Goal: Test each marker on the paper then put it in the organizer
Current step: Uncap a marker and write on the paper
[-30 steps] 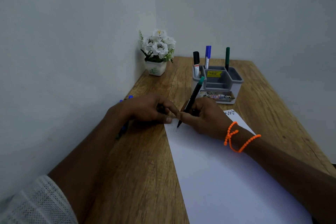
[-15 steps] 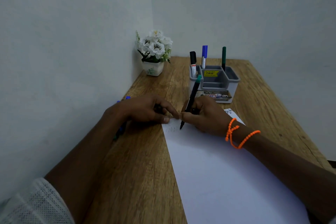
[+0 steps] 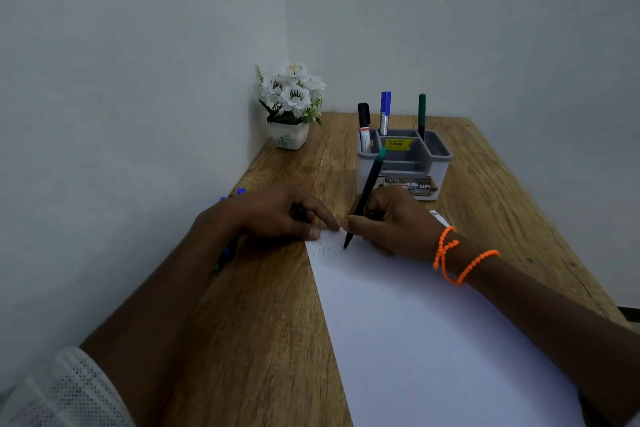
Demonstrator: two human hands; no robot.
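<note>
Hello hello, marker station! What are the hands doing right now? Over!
Right hand grips black marker with green end, tip on white paper sheet. Left hand pins paper's corner. Three markers already stand in grey plastic organizer. Nothing blocking.

A wooden table [image 3: 263, 340] carries white paper [image 3: 433, 340], a grey organizer [image 3: 403, 166] and a potted flower [image 3: 290, 135].

Markers behind left hand [image 3: 266, 215]: we see only blue tips [image 3: 239, 191].
Paper [image 3: 433, 340]: bottom edge cut off.
Pen strokes [image 3: 322, 251]: too faint for us to read.
</note>
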